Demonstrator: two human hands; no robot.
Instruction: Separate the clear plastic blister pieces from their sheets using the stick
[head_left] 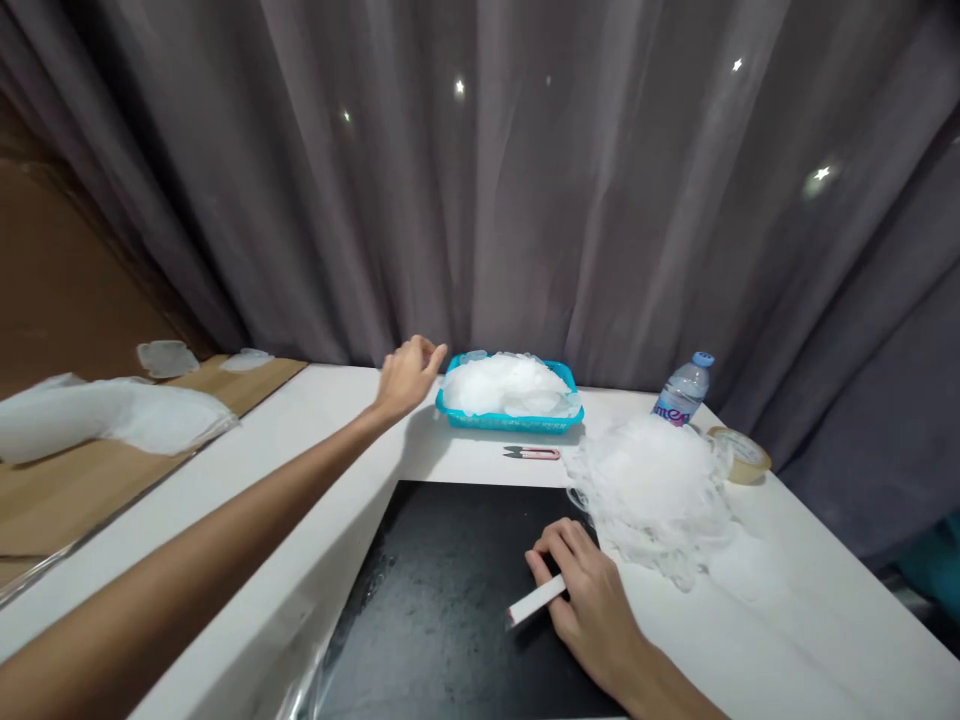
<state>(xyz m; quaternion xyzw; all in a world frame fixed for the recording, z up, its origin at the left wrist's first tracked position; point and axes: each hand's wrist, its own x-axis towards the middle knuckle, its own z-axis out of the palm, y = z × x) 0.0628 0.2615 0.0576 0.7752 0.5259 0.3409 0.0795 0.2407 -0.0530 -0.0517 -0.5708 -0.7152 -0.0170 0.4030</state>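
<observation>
My left hand (411,376) reaches out beside the left end of a blue plastic basket (517,424), with its thumb apart from the loosely bent fingers and nothing seen in it. A heap of thin white mesh-like material (510,386) fills the basket. Over a black board (442,590), my right hand (585,595) grips a short white stick (535,602) with a dark reddish end. What kind of tool the stick is does not show. Pink-handled thread snips (532,453) lie between the basket and the board.
Right of the board spreads a loose pile of white mesh-like material (652,480). Behind it stand a water bottle (682,390) and a roll of clear tape (739,455). At left, a white bundle (112,415) rests on cardboard (67,500). A grey curtain (480,200) hangs behind the white table (322,420).
</observation>
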